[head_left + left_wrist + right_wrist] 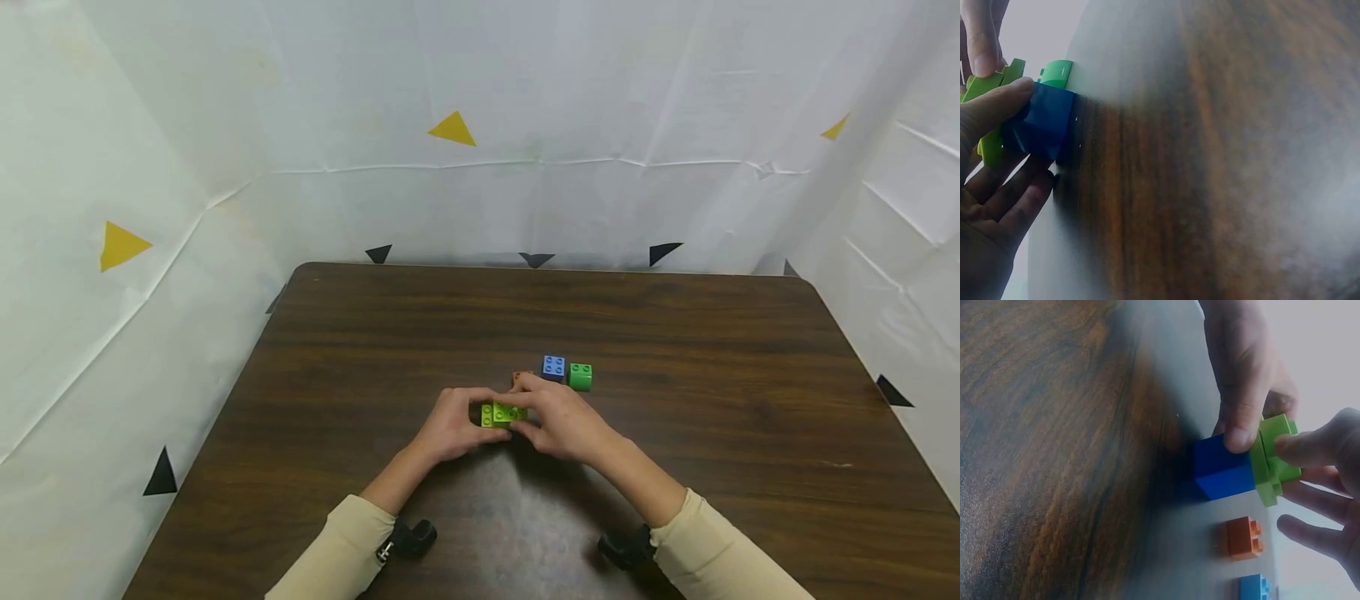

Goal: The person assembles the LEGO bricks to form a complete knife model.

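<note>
Two lime green bricks, the lower [1263,472] and the upper [1280,447], sit on a dark blue block [1225,469] that stands on the table; a thin dark line shows between the lime bricks. My left hand [450,425] [997,206] [1241,369] grips the stack from the left, its thumb on the blue block near the lower lime brick. From the right, my right hand [562,421] [1329,462] pinches the upper lime brick between thumb and fingers. In the head view the fingers cover part of the stack, and the dark blue block is hidden.
Behind my right hand are an orange brick [519,377] [1244,539], partly covered, a lighter blue brick [553,367] [1252,587] and a rounded green brick [581,377] [1055,74]. The brown wooden table [375,333] is bordered by white sheeting [570,100] with yellow and black triangles.
</note>
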Available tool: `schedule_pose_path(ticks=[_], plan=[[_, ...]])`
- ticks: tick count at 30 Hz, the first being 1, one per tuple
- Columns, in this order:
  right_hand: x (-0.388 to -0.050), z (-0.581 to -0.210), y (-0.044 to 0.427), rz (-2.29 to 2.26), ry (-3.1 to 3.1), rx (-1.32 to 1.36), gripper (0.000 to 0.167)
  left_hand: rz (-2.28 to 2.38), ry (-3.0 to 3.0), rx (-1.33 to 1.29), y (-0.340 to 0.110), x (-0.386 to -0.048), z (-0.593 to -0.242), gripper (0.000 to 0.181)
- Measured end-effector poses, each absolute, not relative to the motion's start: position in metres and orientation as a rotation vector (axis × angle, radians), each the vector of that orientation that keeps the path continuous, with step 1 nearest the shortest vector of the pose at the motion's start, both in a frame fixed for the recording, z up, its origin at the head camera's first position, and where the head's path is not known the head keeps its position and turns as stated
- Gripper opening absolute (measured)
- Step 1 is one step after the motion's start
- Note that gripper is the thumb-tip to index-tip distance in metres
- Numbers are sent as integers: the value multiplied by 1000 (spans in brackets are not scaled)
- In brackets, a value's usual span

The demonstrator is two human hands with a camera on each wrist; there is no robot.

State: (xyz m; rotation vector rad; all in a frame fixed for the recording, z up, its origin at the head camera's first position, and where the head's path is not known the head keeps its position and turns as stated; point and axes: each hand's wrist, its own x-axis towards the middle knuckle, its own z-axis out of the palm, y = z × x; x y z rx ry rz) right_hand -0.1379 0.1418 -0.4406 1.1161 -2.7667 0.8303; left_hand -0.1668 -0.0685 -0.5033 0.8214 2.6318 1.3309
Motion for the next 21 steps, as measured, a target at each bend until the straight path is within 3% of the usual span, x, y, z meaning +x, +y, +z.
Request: schedule_pose_path(ticks=[21], plan=[[-138,-444,137,603,-2803,1038,50,1368,2556,840,-70,-167,-501,38]])
